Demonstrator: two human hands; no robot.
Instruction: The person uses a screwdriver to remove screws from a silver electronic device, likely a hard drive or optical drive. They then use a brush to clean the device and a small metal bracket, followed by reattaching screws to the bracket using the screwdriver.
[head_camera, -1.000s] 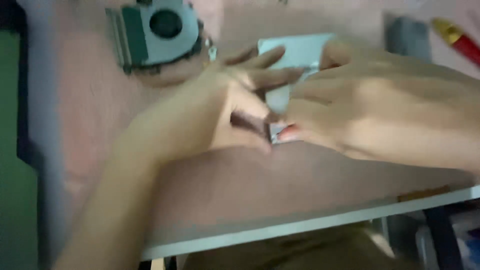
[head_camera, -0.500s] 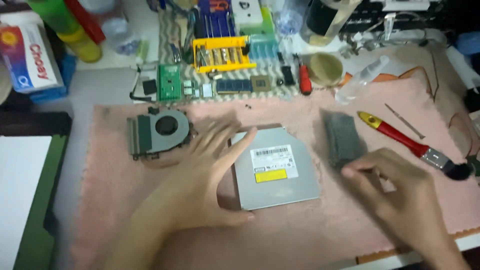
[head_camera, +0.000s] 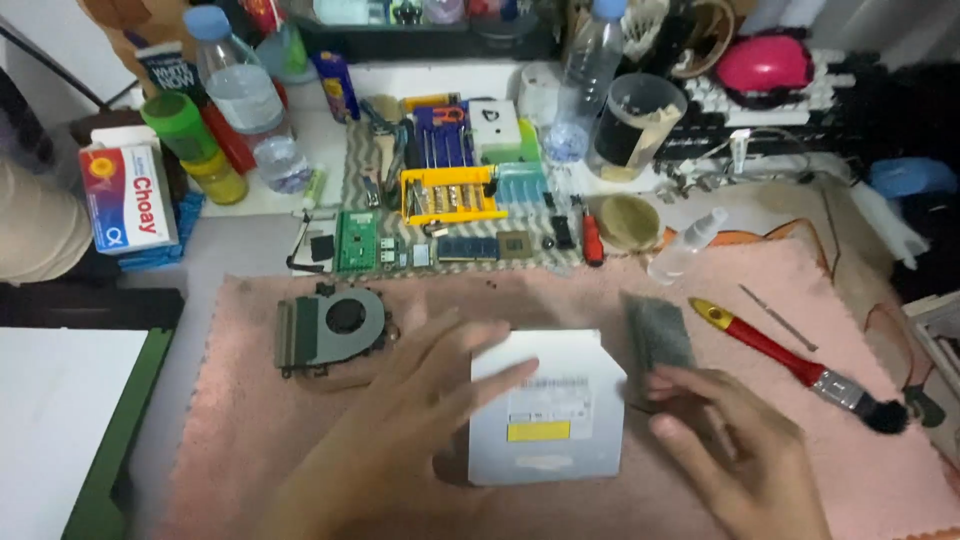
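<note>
1. Flat silver-white square optical disc drive (head_camera: 545, 405) with a yellow sticker lies flat on the pink fuzzy work mat (head_camera: 250, 440), about mid-mat, near the front edge.
2. Left hand (head_camera: 420, 420) is at the drive's left edge, fingers spread and loose; fingertips lie over the drive's top-left part, gripping nothing. Blurred, so exact contact is hard to tell.
3. Right hand (head_camera: 735, 450) is just right of the drive, fingers curled slightly; blurred, cannot tell whether it pinches anything. It seems apart from the drive edge, or barely touching it.
4. Grey rectangular foam-like pad (head_camera: 658, 330) lies on the mat just above the right hand, beside the drive's top-right corner.
5. Grey laptop cooling fan with finned heatsink (head_camera: 330, 328) sits on the mat left of the drive, above the left hand, apart from both.
6. Red-handled brush with black bristles (head_camera: 790, 365) lies diagonally on the mat's right side, well apart from the drive.
7. Thin metal rod (head_camera: 778, 317) lies above the brush.
8. Behind the mat: green circuit board (head_camera: 356, 241), yellow bit holder (head_camera: 452, 195), small red-handled screwdriver (head_camera: 592, 240), and clear plastic water bottle with blue cap (head_camera: 240, 95) at the back left.
</note>
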